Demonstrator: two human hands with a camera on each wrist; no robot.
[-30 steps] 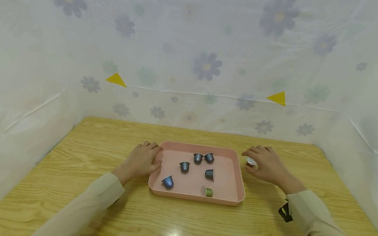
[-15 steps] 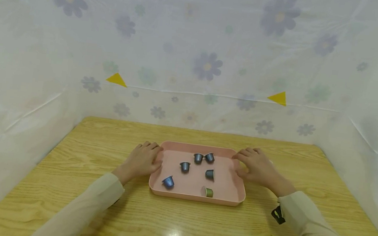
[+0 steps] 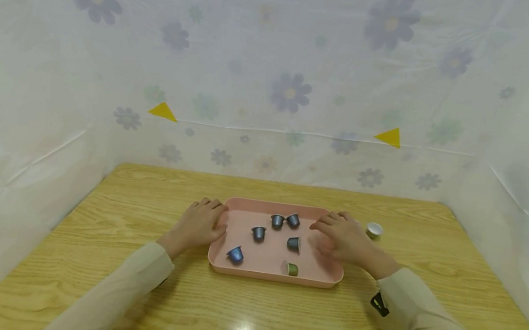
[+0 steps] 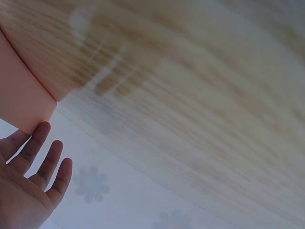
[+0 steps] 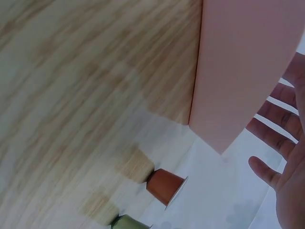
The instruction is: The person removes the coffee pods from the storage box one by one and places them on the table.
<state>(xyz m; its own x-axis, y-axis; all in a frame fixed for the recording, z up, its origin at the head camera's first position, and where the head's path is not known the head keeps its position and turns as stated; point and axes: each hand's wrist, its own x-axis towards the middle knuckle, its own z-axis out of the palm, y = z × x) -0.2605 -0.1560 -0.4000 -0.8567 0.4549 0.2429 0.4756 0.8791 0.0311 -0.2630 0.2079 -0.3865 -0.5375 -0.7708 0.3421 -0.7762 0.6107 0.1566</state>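
Observation:
A pink tray (image 3: 277, 277) holds several dark grey coffee capsules (image 3: 258, 234), one blue coffee capsule (image 3: 235, 255) near the front left, and one green coffee capsule (image 3: 291, 268) near the front right. My left hand (image 3: 197, 222) rests at the tray's left side; in the left wrist view a fingertip (image 4: 44, 127) touches the wall's corner. Over the tray's right rim reaches my right hand (image 3: 346, 239), fingers apart, with the dark capsules to their left. The right wrist view shows those fingers (image 5: 281, 117) extended beyond the wall, nothing visible between them.
On the wooden table (image 3: 249, 314), right of the tray, stand a green capsule (image 3: 374, 231) with a white lid and, seen in the right wrist view, an orange-brown capsule (image 5: 165, 185). A flowered white curtain (image 3: 235, 76) closes off the back and sides.
My right hand has moved left from beside the white-lidded capsules to above the tray, uncovering one on the table. My left hand and the capsules in the tray have stayed put.

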